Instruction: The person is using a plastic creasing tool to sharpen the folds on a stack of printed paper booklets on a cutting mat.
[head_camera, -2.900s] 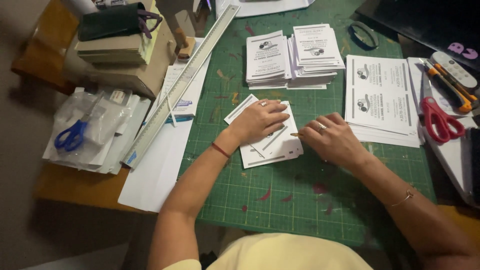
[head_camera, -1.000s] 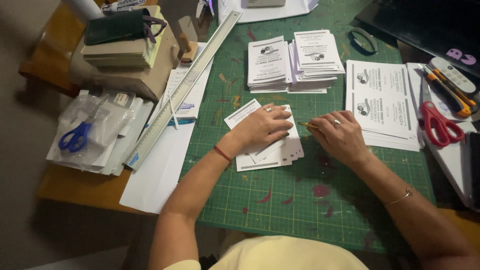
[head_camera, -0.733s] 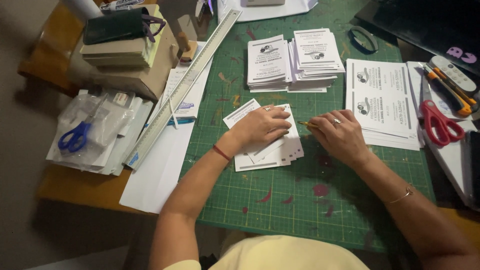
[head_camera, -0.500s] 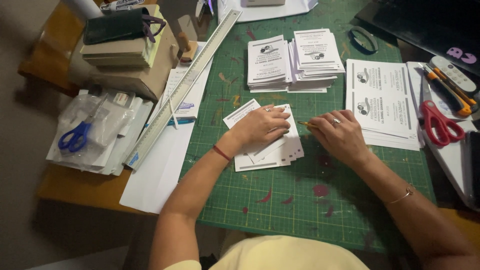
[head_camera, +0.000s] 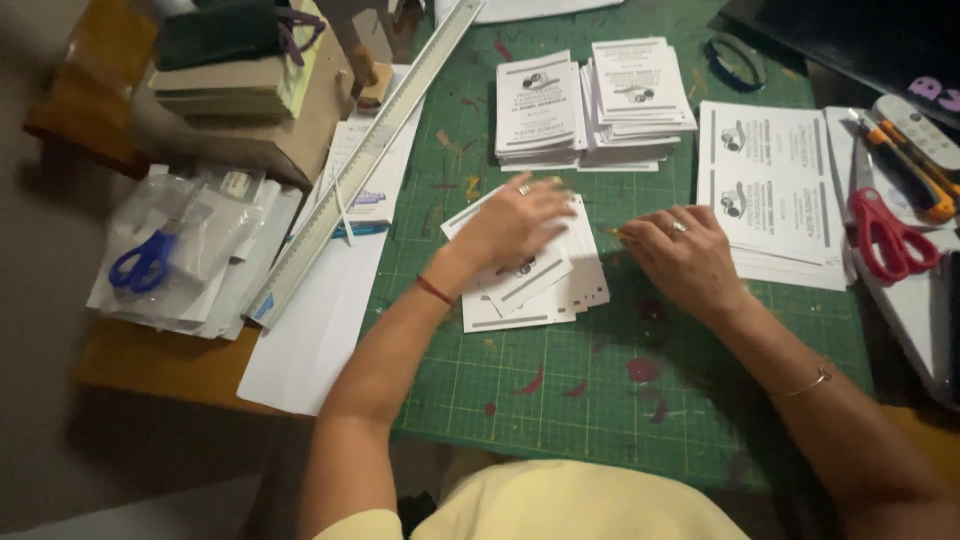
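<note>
A loose, fanned stack of small white printed paper cards (head_camera: 535, 290) lies flat on the green gridded cutting mat (head_camera: 600, 400), about midway between its left and right edges and nearer its far edge than its near one. The cards overlap unevenly, corners splayed at different angles. Each shows dark print and a small round emblem. The upper left part of the stack is covered; its lower and right edges show.
</note>
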